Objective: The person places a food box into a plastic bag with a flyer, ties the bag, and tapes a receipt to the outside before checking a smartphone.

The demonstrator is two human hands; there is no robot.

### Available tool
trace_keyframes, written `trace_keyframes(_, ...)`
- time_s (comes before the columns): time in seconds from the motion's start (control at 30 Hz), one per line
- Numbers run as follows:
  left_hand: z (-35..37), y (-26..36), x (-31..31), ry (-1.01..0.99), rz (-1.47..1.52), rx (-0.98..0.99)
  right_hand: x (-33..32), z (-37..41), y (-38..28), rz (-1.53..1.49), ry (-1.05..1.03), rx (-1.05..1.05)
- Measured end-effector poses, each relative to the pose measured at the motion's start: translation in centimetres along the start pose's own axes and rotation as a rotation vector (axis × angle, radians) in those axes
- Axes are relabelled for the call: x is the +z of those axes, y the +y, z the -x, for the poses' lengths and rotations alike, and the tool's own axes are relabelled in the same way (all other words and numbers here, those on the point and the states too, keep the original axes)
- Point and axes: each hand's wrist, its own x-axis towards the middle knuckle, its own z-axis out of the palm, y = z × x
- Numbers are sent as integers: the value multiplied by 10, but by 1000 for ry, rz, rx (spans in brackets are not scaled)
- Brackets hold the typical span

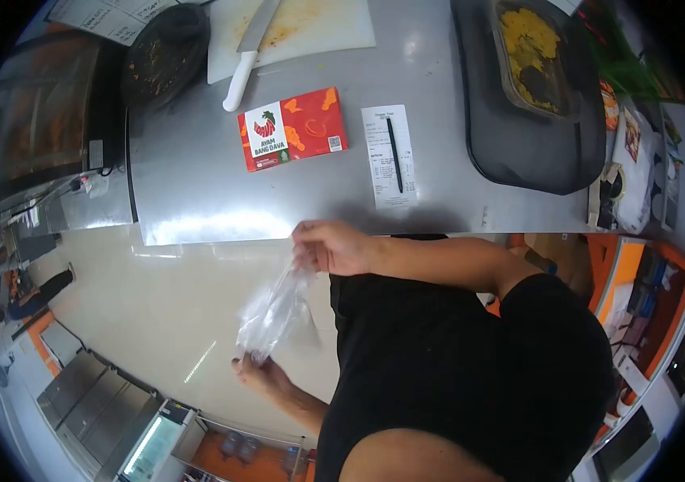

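A crumpled clear plastic bag (276, 315) is stretched between my two hands, out past the front edge of the steel table. My right hand (330, 247) pinches its upper end beside that edge. Lower down, my left hand (264, 376) has its fingers closed on the other end of the bag. On the table nearby lies a red and white food box (293, 128) printed "Ayam Bang Dava". To its right is a printed receipt (383, 153) with a black pen (395, 157) resting on it.
A white-handled knife (238, 80) lies partly on a stained cutting board (318, 32). A dark round mortar-like dish (164, 60) stands left of it. On the right, a black tray (511, 153) bears a container of yellow food (529, 40). Tiled floor (198, 297) shows below.
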Motion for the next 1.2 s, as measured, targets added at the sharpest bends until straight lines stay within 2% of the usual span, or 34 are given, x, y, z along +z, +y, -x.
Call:
trace_keyframes(0.03, -19, 12, 1, 35, 0, -23, 3, -6, -4, 1, 4, -17)
trace_keyframes(0.07, -59, -4, -44, 9, 70, -107, 6, -13, -7, -16, -34, -67)
trace_keyframes(0.1, -72, -5, -43, -7, 70, -115, 10, -18, -6, -36, -69, -119)
trace_keyframes(0.17, -102, -4, -32, 118, -473, -19, 40, -23, -6, 44, 10, -179)
trace_keyframes(0.2, -110, 3, -13, 24, -1017, 352, 47, -28, -8, 147, -73, -162)
trace_keyframes(0.27, -116, 14, 40, -108, -1087, 924, 64, -39, -6, 392, -185, -152)
trace_keyframes(0.3, -114, 33, 69, -230, -1161, 1067, 77, -44, 0, 403, -166, -155)
trace_keyframes(0.33, -117, 43, 91, -354, -1224, 1217, 89, -48, 6, 671, -218, -196)
trace_keyframes(0.37, -133, 42, 98, -365, -1208, 1212, 99, -51, 10, 936, -270, -233)
trace_keyframes(0.4, -156, 45, 103, -663, -1148, 911, 105, -49, 12, 1117, -310, -383)
trace_keyframes(0.43, -167, 50, 113, -940, -1064, 597, 105, -48, 16, 1120, -292, -389)
trace_keyframes(0.47, -168, 57, 121, -924, -790, 604, 104, -48, 20, 1526, -71, -657)
trace_keyframes(0.5, -173, 68, 124, -947, -777, 603, 100, -47, 22, 1916, 190, -924)
trace_keyframes(0.53, -179, 79, 121, -1058, -619, 366, 91, -45, 22, 1918, 438, -856)
trace_keyframes(0.57, -183, 90, 118, -1150, -462, 121, 72, -46, 23, 1915, 466, -851)
trace_keyframes(0.6, -175, 101, 116, -1162, -439, -65, 48, -49, 23, 1843, 616, -929)
trace_keyframes(0.63, -175, 99, 113, -1176, -437, -73, 31, -53, 25, 1763, 759, -1004)
trace_keyframes(0.67, -175, 98, 107, -1347, -217, -397, 20, -56, 32, 1759, 773, -999)
trace_keyframes(0.7, -178, 96, 102, -1487, 17, -724, 12, -59, 36, 1604, 837, -997)
trace_keyframes(0.73, -191, 88, 101, -1530, -15, -667, 11, -60, 38, 1446, 896, -997)
trace_keyframes(0.77, -207, 87, 100, -1542, -18, -668, 12, -57, 37, 1442, 905, -1005)
trace_keyframes(0.83, -213, 100, 116, -1706, -431, -332, 28, -35, 32, 158, 487, -671)
trace_keyframes(0.87, -214, 94, 115, -1512, -724, -75, 54, -17, 30, 57, 393, -697)
trace_keyframes(0.9, -224, 84, 118, -1523, -724, -74, 44, -9, 32, 54, 395, -706)
trace_keyframes(0.97, -248, 65, 125, -1211, -981, -127, 18, 3, 35, 376, -128, -445)
trace_keyframes(1.0, -243, 60, 124, -1167, -686, -177, 40, 13, 32, 733, 63, -410)
trace_keyframes(1.03, -231, 65, 129, -1174, -692, -177, 34, 12, 32, 727, 66, -417)
trace_keyframes(1.1, -199, 83, 146, -885, -233, -422, 11, 7, 26, 1208, 220, -418)
trace_keyframes(1.13, -176, 95, 152, -768, -130, -422, 5, 6, 25, 1188, 383, -371)
trace_keyframes(1.17, -189, 87, 144, -766, -132, -423, -3, 4, 24, 1185, 382, -368)
trace_keyframes(1.2, -214, 72, 129, -1049, 11, -520, -11, 3, 23, 789, 255, -369)
